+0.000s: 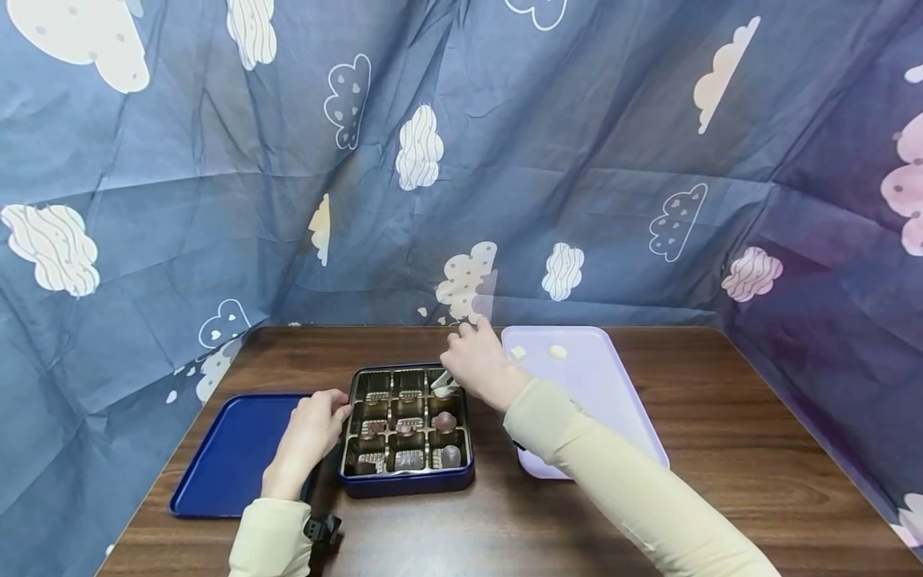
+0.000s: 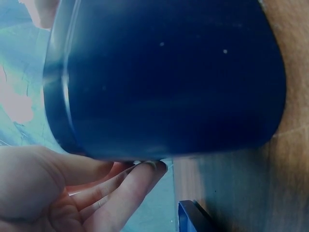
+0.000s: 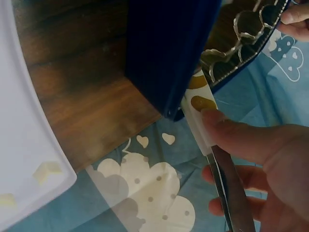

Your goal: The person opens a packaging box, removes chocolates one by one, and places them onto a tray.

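Observation:
A dark blue tin [image 1: 404,484] with a gold divided insert sits on the table. Brown chocolates, one of them round [image 1: 445,421], lie in its middle and front rows. My right hand [image 1: 476,361] is over the back right corner and grips tongs [image 3: 224,176] with metal arms and white, gold-patched ends. The tong ends reach down into the back right compartment, where a pale piece [image 1: 445,391] shows at their tips. My left hand [image 1: 312,433] rests its fingertips [image 2: 149,171] against the tin's left side, fingers fairly straight.
A blue lid [image 1: 238,453] lies flat at the left, partly under my left forearm. At the right is a lilac tray [image 1: 598,393] with a square cream piece [image 1: 517,352] and a rounded cream piece [image 1: 558,352]. A cloud-patterned cloth [image 1: 404,216] hangs behind the table.

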`<action>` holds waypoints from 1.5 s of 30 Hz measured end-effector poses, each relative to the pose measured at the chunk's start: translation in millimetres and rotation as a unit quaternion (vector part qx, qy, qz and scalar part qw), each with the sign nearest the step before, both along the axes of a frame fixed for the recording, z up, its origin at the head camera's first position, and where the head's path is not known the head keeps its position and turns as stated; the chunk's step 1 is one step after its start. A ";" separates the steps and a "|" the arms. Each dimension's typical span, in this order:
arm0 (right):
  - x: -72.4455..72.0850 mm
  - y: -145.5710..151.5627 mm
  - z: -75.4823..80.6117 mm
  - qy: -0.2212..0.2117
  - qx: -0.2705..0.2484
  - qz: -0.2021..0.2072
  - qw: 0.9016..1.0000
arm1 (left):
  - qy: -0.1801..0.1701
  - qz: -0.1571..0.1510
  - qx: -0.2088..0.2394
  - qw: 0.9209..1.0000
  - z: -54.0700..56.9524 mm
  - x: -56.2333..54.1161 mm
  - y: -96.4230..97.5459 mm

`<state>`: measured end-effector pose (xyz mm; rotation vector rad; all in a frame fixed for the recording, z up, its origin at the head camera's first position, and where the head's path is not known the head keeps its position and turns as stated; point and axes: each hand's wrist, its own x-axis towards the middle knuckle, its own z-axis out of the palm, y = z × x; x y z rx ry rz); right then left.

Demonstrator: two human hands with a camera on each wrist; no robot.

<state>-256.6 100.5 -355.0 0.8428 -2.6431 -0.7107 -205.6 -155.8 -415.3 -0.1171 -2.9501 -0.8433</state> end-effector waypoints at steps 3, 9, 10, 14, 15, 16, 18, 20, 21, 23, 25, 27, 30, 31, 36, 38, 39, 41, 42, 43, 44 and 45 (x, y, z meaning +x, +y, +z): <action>-2.1 0.2 -5.2 -0.001 0.005 -0.003 1.000 | 0.000 -0.002 0.001 1.000 0.1 0.4 0.2; -6.1 8.1 -2.1 0.000 -0.013 0.002 1.000 | 0.003 -0.003 0.002 1.000 2.5 0.5 0.0; -6.2 9.6 -0.8 -0.002 -0.017 0.002 1.000 | 0.004 -0.003 0.003 1.000 2.8 0.5 0.0; -6.3 15.6 -1.4 -0.013 -0.040 -0.003 0.999 | 0.007 -0.003 0.001 1.000 2.9 0.0 -0.1; -6.1 17.2 -1.9 -0.016 -0.047 -0.004 0.999 | 0.007 -0.002 0.000 1.000 2.8 -0.1 -0.2; -5.8 19.0 -2.6 -0.018 -0.057 -0.005 0.998 | 0.008 -0.002 0.000 1.000 2.8 -0.2 -0.3; -5.5 22.9 -4.5 -0.023 -0.082 -0.009 0.996 | 0.009 -0.002 -0.001 1.000 2.7 -0.5 -0.5; -5.2 26.8 -6.4 -0.028 -0.110 -0.014 0.993 | 0.009 -0.001 0.000 1.000 3.0 -0.5 -0.4; -5.1 28.8 -7.7 -0.030 -0.124 -0.015 0.992 | 0.009 -0.001 0.000 1.000 3.1 -0.5 -0.2; -4.8 33.0 -9.9 -0.037 -0.151 -0.018 0.988 | 0.006 -0.001 0.001 1.000 3.1 -0.5 -0.1; -4.2 37.3 -12.2 -0.046 -0.172 -0.023 0.984 | 0.004 0.000 0.000 1.000 2.9 -0.6 0.0; -3.9 41.8 -14.4 -0.051 -0.190 -0.030 0.980 | 0.006 -0.001 0.000 1.000 2.7 -0.8 0.0; -3.5 48.1 -16.8 -0.054 -0.221 -0.035 0.973 | 0.012 -0.002 -0.001 1.000 2.2 -1.3 0.0; -3.5 50.1 -17.7 -0.053 -0.230 -0.034 0.971 | 0.014 -0.001 -0.002 1.000 2.1 -1.2 0.0; -1.3 59.3 -21.5 -0.051 -0.268 -0.030 0.962 | 0.015 0.002 -0.006 1.000 -0.1 -0.6 0.1; 0.6 63.8 -22.8 -0.049 -0.278 -0.031 0.959 | 0.012 0.001 -0.005 1.000 -0.7 -0.2 0.8; 1.9 66.4 -22.9 -0.048 -0.286 -0.031 0.957 | 0.010 0.001 -0.005 1.000 -0.7 0.0 1.4; 3.4 71.1 -23.0 -0.043 -0.297 -0.027 0.953 | 0.006 0.003 -0.004 1.000 -0.8 0.6 1.3; 3.9 74.2 -23.2 -0.038 -0.303 -0.024 0.952 | 0.005 0.003 -0.003 1.000 -0.6 0.8 1.5; 4.7 77.6 -22.9 -0.034 -0.310 -0.021 0.950 | 0.003 0.004 -0.003 1.000 -0.3 1.0 1.7; 5.3 81.6 -23.0 -0.029 -0.316 -0.020 0.948 | 0.001 0.004 -0.003 1.000 -0.1 1.1 1.9; 5.8 86.2 -23.2 -0.025 -0.323 -0.020 0.946 | 0.000 0.004 -0.002 1.000 0.1 1.2 2.1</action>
